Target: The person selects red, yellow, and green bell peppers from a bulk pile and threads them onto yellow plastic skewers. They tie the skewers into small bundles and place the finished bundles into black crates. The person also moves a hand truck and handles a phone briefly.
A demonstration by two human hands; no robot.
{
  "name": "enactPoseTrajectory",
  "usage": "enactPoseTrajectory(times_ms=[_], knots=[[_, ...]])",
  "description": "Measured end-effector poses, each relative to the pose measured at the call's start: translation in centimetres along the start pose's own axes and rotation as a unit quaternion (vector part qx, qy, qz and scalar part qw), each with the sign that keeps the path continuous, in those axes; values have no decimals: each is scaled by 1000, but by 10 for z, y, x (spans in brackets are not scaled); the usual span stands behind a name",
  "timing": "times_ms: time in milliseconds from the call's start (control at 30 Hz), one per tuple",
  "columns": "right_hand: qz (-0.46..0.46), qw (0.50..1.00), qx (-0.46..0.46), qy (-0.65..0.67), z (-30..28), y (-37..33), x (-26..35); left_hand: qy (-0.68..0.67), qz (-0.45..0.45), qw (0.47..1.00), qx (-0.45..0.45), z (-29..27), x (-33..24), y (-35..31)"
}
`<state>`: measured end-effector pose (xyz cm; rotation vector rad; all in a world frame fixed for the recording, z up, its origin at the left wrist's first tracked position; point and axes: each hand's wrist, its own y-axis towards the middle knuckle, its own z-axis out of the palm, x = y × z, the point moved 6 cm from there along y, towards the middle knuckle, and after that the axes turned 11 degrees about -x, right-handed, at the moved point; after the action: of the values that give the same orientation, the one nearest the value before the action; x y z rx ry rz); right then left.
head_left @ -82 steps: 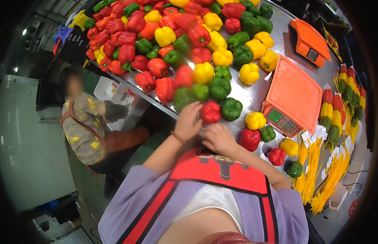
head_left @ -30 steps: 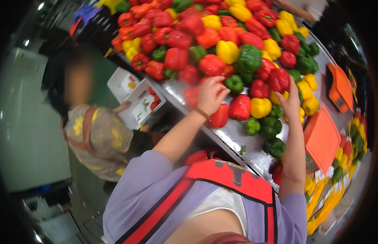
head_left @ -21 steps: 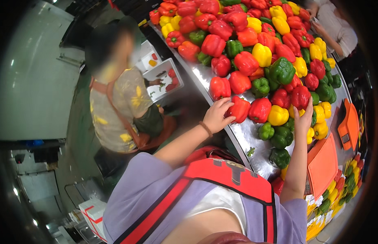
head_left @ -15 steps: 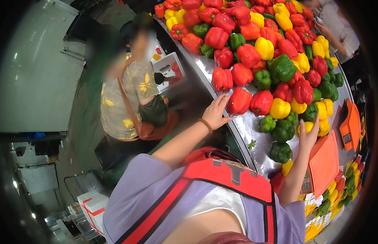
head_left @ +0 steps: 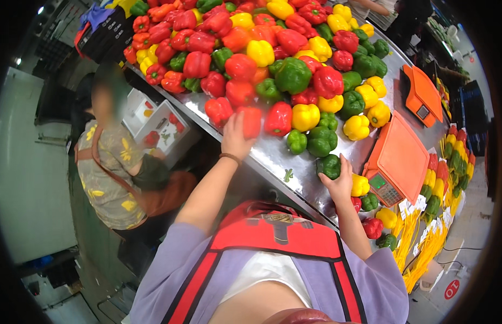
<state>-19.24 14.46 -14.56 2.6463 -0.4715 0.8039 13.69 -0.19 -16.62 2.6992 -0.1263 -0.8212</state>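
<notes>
OK, nearest on my feed: red apron [head_left: 278, 237], purple sleeves [head_left: 172, 254] leading to a metal table [head_left: 270, 162]. Right hand [head_left: 340, 181] is at the table's near side, thumb and fingers curled round a green pepper [head_left: 329, 166], which sits just nearer than a bigger green pepper [head_left: 322, 141]. Left hand [head_left: 236, 139] is farther left, fingers on the left side of a red pepper [head_left: 252, 122] (blurred, so I can't tell whether they actually grip it). That one lies between two other reds, close to the table's left edge. Green stem scrap [head_left: 288, 174] on bare metal between the hands. To the right: yellow pepper [head_left: 360, 185], then an orange scale [head_left: 401, 154]; second orange scale [head_left: 423, 89] farther back. Bundled peppers [head_left: 433, 186] with yellow netting along the right. Left of the table I have a co-worker [head_left: 113, 173] in a patterned shirt beside white tubs [head_left: 151, 120]. Far: big mixed pepper pile [head_left: 216, 24], red, yellow, green; another person's arm [head_left: 375, 6] past it, far right.
</notes>
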Motion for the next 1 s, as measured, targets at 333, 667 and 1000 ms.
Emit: enactPoseTrajectory(times_ms=[333,667,1000], knots=[[17,998,-31,59,3,-2,-2,72,-44,996,28,14,-15,24],[24,960,-160,227,-69,67,-4,76,140,987,39,6,7,11],[-51,926,-357,112,-32,247,41,-20,347,937,-24,-42,17,28]])
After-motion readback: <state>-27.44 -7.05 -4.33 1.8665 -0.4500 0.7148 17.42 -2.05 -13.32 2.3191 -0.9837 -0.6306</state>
